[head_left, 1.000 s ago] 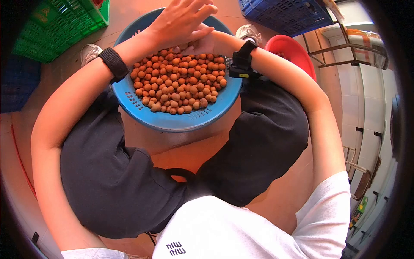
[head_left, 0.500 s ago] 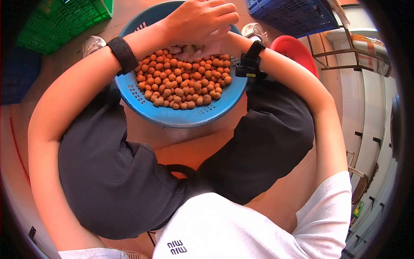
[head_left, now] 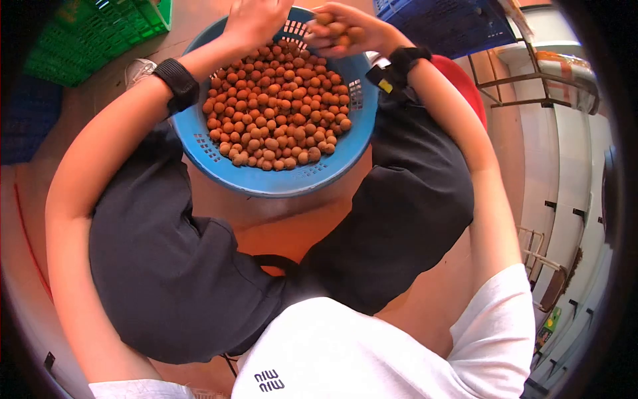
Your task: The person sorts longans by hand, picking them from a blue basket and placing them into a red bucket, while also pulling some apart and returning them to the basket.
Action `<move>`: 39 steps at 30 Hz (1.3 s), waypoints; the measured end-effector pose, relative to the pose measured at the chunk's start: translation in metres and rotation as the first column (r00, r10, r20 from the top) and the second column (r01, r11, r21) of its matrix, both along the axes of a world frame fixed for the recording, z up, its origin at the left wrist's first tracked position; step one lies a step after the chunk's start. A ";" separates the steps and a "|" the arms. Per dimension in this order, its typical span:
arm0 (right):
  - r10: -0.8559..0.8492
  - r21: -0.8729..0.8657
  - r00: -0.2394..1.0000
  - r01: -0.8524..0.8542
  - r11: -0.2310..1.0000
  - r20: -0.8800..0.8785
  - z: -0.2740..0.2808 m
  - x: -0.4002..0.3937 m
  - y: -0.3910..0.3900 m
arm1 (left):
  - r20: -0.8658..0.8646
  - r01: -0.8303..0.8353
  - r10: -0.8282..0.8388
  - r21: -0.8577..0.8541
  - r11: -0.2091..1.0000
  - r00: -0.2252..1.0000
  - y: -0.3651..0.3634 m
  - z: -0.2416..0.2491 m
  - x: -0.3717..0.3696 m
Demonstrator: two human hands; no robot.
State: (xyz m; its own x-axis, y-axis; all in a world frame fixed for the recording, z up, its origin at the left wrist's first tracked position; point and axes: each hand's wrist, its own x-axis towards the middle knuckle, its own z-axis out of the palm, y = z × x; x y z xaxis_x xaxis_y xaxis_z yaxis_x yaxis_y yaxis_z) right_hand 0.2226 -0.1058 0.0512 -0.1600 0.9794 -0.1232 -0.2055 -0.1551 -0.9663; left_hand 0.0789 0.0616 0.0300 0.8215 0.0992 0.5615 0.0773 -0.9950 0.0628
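Note:
A round blue plastic basket point(head_left: 279, 185) with slotted sides stands between my legs. Many small round brown fruits that look like longans point(head_left: 279, 120) fill its bottom. Over the basket's far right rim, my right hand point(head_left: 355, 28) is cupped around several longans point(head_left: 337, 30), some showing between its fingers. My left hand point(head_left: 258, 23) is above the far left part of the basket. Its fingers are partly cut off by the top edge of the view, so whether it holds anything is hidden. A black band circles each wrist.
A green crate point(head_left: 100, 36) is at the upper left, a dark blue crate point(head_left: 30, 123) below it. Another blue crate point(head_left: 445, 26) stands at the upper right. A red basin point(head_left: 462, 83) and a metal frame point(head_left: 512, 83) lie beyond my right arm.
My hands were together over the far part of the basket. They have moved apart, the left toward the upper left and the right toward the upper right with longans in it, uncovering more fruit.

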 end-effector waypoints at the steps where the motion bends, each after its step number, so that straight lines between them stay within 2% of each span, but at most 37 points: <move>1: -0.018 -0.036 0.993 0.014 0.999 -0.115 0.011 0.014 -0.006 | -0.124 -0.065 0.009 -0.456 0.887 0.992 -0.002 -0.005 -0.006; 2: 0.000 -0.252 0.804 -0.187 0.949 -0.595 0.019 0.036 -0.008 | -0.391 -0.241 0.024 -0.517 0.821 0.920 0.006 -0.025 -0.002; 3: -0.155 -0.228 0.893 0.061 0.972 -0.423 0.028 0.049 -0.026 | -0.642 -0.358 -0.141 -0.581 0.731 0.754 0.009 -0.018 -0.007; 4: -0.326 -0.152 0.912 0.296 0.943 -0.247 0.036 0.063 -0.049 | -0.790 -0.490 -0.335 -0.590 0.641 0.513 0.010 -0.010 -0.015; 6: -0.384 -0.193 0.860 0.336 0.922 -0.336 0.043 0.090 -0.092 | -0.830 -0.564 -0.503 -0.541 0.624 0.241 0.017 -0.007 -0.025; 7: -0.458 -0.237 0.840 0.400 0.885 -0.292 0.042 0.102 -0.121 | -0.812 -0.595 -0.576 -0.511 0.621 0.097 0.020 -0.007 -0.028; 8: -0.528 -0.277 0.814 0.463 0.842 -0.245 0.042 0.109 -0.150 | -0.818 -0.596 -0.562 -0.512 0.618 0.119 0.021 -0.007 -0.030; 9: -0.610 -0.414 0.792 0.563 0.715 0.021 0.049 0.103 -0.177 | -0.825 -0.598 -0.547 -0.512 0.617 0.141 0.022 -0.008 -0.030; 10: -0.621 -0.496 0.728 0.670 0.552 0.293 0.056 0.102 -0.199 | -0.832 -0.598 -0.531 -0.510 0.618 0.160 0.022 -0.009 -0.030; 12: -0.533 -0.702 0.740 0.629 0.334 0.410 0.039 0.141 -0.254 | -0.852 -0.588 -0.465 -0.509 0.629 0.240 0.023 -0.009 -0.030; 13: -0.451 -0.695 0.676 0.702 0.156 0.582 0.043 0.129 -0.250 | -0.857 -0.586 -0.447 -0.506 0.633 0.257 0.025 -0.011 -0.030; 15: -0.188 -0.550 0.521 0.815 -0.180 0.833 0.057 0.089 -0.234 | -0.869 -0.602 -0.400 -0.491 0.630 0.290 0.027 -0.014 -0.030; 17: 0.231 -0.556 0.560 0.826 -0.087 0.796 0.042 0.131 -0.240 | -0.890 -0.624 -0.349 -0.456 0.635 0.294 0.024 -0.015 -0.028; 18: 0.430 -0.571 0.531 0.820 -0.040 0.731 0.035 0.155 -0.238 | -0.899 -0.635 -0.322 -0.437 0.638 0.296 0.024 -0.017 -0.027; 19: 0.336 -0.567 0.505 0.815 0.119 0.795 0.031 0.166 -0.228 | -0.863 -0.551 -0.417 -0.503 0.666 0.285 0.034 -0.032 -0.024; 20: 0.232 -0.537 0.486 0.797 0.276 0.842 0.026 0.176 -0.212 | -0.869 -0.584 -0.410 -0.492 0.646 0.277 0.032 -0.039 -0.024; 21: 0.444 -0.543 0.325 0.620 0.567 0.835 0.016 0.202 -0.180 | -0.874 -0.618 -0.405 -0.479 0.623 0.268 0.029 -0.045 -0.024; 22: 0.431 -0.500 0.256 0.508 0.701 0.865 0.019 0.182 -0.145 | -0.880 -0.653 -0.398 -0.463 0.599 0.259 0.023 -0.037 -0.028; 23: 0.402 -0.439 0.178 0.380 0.814 0.898 0.022 0.161 -0.109 | -0.877 -0.602 -0.412 -0.472 0.645 0.247 0.017 -0.029 -0.033; 24: 0.222 -0.317 0.256 0.437 0.842 0.941 0.040 0.100 -0.065 | -0.877 -0.610 -0.421 -0.468 0.640 0.231 0.014 -0.030 -0.034; 25: 0.263 -0.324 0.250 0.248 0.913 0.932 0.011 0.109 -0.043 | -0.877 -0.617 -0.431 -0.463 0.636 0.213 0.012 -0.032 -0.035; 26: 0.298 -0.318 0.235 0.051 0.947 0.925 -0.014 0.115 -0.022 | -0.876 -0.623 -0.440 -0.459 0.634 0.197 0.011 -0.033 -0.035; 28: 0.446 -0.555 0.399 0.216 0.804 0.801 -0.009 0.043 0.013 | -0.896 -0.597 -0.400 -0.430 0.677 0.193 0.010 -0.040 -0.035; 30: 0.433 -0.594 0.537 0.167 0.787 0.724 -0.027 0.014 0.029 | -0.931 -0.584 -0.318 -0.361 0.727 0.180 0.007 -0.044 -0.032; 32: 0.469 -0.519 0.248 0.204 0.830 0.848 -0.054 -0.005 0.037 | -0.938 -0.569 -0.282 -0.345 0.746 0.199 0.003 -0.039 -0.031; 33: 0.536 -0.551 0.128 0.208 0.808 0.834 -0.062 -0.011 0.038 | -0.922 -0.558 -0.326 -0.385 0.735 0.208 0.003 -0.034 -0.032; 34: 0.479 -0.476 0.026 0.170 0.863 0.878 -0.071 -0.013 0.034 | -0.903 -0.545 -0.371 -0.427 0.721 0.218 0.002 -0.030 -0.033; 36: 0.328 -0.319 -0.175 0.078 0.945 0.928 -0.085 -0.014 0.025 | -0.900 -0.550 -0.355 -0.435 0.713 0.251 0.002 -0.030 -0.033; 37: 0.424 -0.407 -0.200 0.125 0.905 0.883 -0.086 -0.016 0.029 | -0.901 -0.561 -0.354 -0.433 0.705 0.250 0.003 -0.032 -0.032; 39: 0.426 -0.408 -0.168 0.131 0.903 0.889 -0.084 -0.021 0.024 | -0.894 -0.576 -0.359 -0.448 0.684 0.269 0.005 -0.035 -0.033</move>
State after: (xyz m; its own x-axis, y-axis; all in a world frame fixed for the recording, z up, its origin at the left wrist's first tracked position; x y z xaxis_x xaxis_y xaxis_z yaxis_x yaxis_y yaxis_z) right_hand 0.2021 -0.0817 -0.0324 0.2758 0.8106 -0.5166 0.9582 -0.2742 0.0814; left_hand 0.0456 0.0671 -0.0046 0.5971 0.1297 -0.7916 0.6426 -0.6680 0.3753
